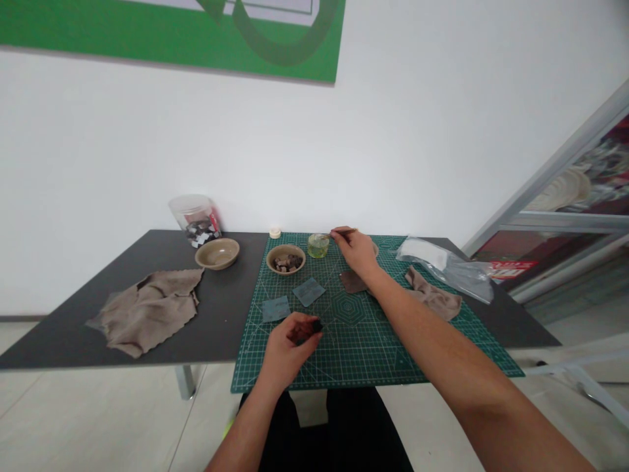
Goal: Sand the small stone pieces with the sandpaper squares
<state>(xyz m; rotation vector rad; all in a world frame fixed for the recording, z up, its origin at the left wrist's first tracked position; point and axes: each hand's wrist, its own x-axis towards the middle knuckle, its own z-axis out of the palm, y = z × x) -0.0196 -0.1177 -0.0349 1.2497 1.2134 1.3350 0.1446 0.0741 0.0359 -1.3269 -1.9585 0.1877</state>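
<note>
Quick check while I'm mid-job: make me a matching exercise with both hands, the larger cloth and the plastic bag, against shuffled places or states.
Column one
1. Left hand
2. Right hand
3. Larger grey-brown cloth
4. Clear plastic bag

Column two
A. Lying across the right edge of the green mat
B. Pinching a small dark piece
C. On the dark tabletop, left of the mat
D. Holding a thin stick at the small jar

Pairs: 1-B, 2-D, 3-C, 4-A
</note>
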